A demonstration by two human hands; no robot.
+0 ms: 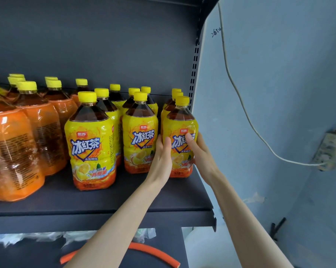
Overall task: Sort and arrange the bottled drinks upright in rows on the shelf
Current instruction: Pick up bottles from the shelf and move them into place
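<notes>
Iced-tea bottle (pixel 179 136) stood upright at the front right corner of the shelf (pixel 105 200), gripped between the left hand (pixel 161 157) cupping its left flank and the right hand (pixel 200 151) wrapping its right, both equally near.

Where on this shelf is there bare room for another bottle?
Free: the front strip of the shelf ahead of the front-left yellow bottle and middle yellow bottle, and the narrow gap between them. Crowded: the orange bottles at left; the right end, where left hand and right hand hold the rightmost bottle.
</notes>
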